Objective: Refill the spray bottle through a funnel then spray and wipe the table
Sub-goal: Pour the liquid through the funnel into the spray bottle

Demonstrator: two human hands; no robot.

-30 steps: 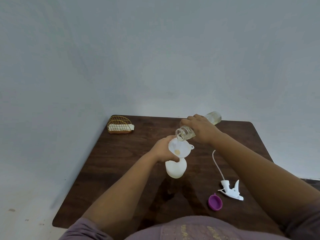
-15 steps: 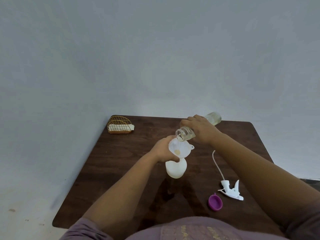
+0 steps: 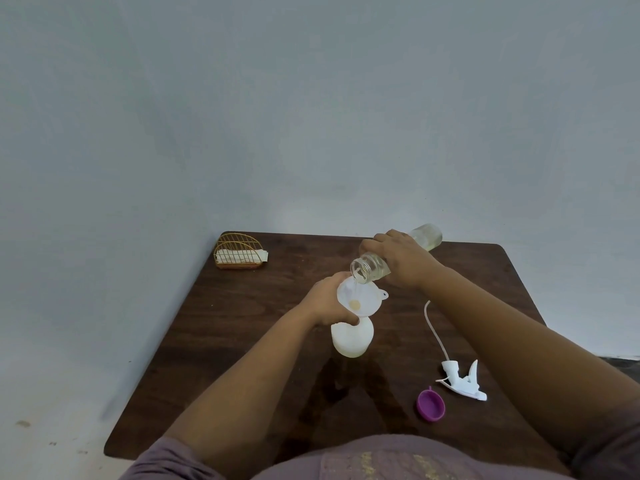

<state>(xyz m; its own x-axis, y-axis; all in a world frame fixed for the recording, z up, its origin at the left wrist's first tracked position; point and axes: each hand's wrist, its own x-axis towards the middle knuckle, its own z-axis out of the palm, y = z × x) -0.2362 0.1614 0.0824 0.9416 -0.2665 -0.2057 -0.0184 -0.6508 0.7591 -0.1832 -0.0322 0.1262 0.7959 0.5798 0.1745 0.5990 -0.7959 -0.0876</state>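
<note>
A white funnel (image 3: 360, 299) sits upright in the white spray bottle (image 3: 351, 339) at mid-desk. A tilted clear bottle (image 3: 372, 266) pours into it. The white sprayer head (image 3: 462, 381) lies near right.

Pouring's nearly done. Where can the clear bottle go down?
Bare wood lies between the napkin holder and the left hand, along the table's left side. The right is crowded: spray head, its tube, purple cap.

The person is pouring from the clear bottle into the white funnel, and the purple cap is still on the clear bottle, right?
Not quite. The head view shows the round purple cap lying on the dark wooden table, off the clear plastic bottle. The pouring into the white plastic funnel is right.
</note>
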